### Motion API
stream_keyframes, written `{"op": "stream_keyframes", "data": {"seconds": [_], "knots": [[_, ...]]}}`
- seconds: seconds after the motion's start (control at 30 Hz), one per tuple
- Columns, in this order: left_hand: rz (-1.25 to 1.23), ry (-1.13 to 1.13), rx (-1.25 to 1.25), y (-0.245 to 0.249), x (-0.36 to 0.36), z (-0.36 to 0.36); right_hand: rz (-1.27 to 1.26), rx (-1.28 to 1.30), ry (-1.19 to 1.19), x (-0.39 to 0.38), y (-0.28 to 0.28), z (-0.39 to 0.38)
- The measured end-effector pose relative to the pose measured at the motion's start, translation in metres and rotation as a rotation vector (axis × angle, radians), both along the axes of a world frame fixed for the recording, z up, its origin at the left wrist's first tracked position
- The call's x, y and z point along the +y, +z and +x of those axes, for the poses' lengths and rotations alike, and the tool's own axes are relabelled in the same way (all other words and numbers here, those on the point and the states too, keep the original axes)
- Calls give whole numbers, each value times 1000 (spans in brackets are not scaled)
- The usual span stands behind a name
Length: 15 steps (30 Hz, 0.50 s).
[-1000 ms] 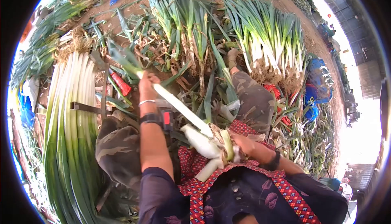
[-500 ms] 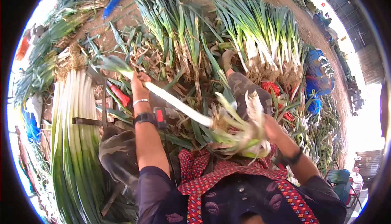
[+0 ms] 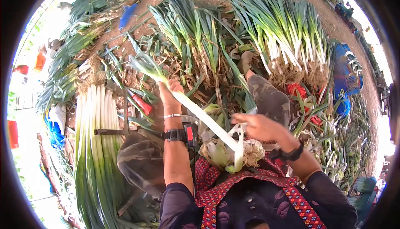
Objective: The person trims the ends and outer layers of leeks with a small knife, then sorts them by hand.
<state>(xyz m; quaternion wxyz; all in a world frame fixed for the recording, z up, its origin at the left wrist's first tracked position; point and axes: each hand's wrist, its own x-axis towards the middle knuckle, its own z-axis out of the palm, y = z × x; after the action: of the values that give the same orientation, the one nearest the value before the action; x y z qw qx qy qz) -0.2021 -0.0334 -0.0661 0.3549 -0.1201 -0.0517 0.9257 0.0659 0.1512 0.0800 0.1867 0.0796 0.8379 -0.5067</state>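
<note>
My left hand (image 3: pixel 171 88) is wrapped round a leek (image 3: pixel 204 118) near its green top. The leek slants across my lap, its white shaft and root end pointing down to the right. At that lower end my right hand (image 3: pixel 260 128) has its thumb and fingers on a thin, pale outer leaf (image 3: pixel 238 134) that loops off the shaft. The fingertips are slightly blurred. Beneath the root end, loose peeled leaves (image 3: pixel 216 152) lie against my red patterned apron (image 3: pixel 246 178).
A row of white-shafted leeks (image 3: pixel 93 125) lies at my left beside a metal bar frame (image 3: pixel 112 132). Ahead are unpeeled leeks (image 3: pixel 191 33) and another leek pile (image 3: pixel 287 37). A blue crate (image 3: pixel 348 70) stands right; leaf scraps (image 3: pixel 346 141) cover the ground there.
My right hand has moved left from the bunch of torn leaves to the leek's root end. Torn leaves now lie under the leek. The view has shifted; my left hand keeps its hold.
</note>
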Motion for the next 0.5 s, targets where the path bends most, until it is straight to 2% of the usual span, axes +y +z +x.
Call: {"op": "stream_keyframes", "data": {"seconds": [0.07, 0.13, 0.17, 0.2, 0.23, 0.27, 0.33, 0.4, 0.5], "knots": [[162, 11, 32, 0, 6, -2, 167, 127, -25, 48, -6, 17], [220, -14, 71, 9, 15, 0, 327, 334, -300, 64, 12, 25], [192, -32, 86, 11, 21, -1, 225, 312, -411, 61, 29, 27], [130, -62, 80, 28, 30, 6, 236, 462, -312, 52, 33, 28], [-144, -18, 161, 32, 41, 8, 237, 527, -172, 41, 32, 27], [-404, 23, 260, 36, 56, 7, 162, 210, -84, 20, 60, 28], [-630, -7, 353, 57, 86, 12, 105, 435, -111, -11, 12, 47], [-831, -58, 533, 81, 112, 17, 337, 54, 135, -15, -13, 57], [-887, -134, 712, 126, 154, 25, -95, 166, -161, -9, -52, 94]]}}
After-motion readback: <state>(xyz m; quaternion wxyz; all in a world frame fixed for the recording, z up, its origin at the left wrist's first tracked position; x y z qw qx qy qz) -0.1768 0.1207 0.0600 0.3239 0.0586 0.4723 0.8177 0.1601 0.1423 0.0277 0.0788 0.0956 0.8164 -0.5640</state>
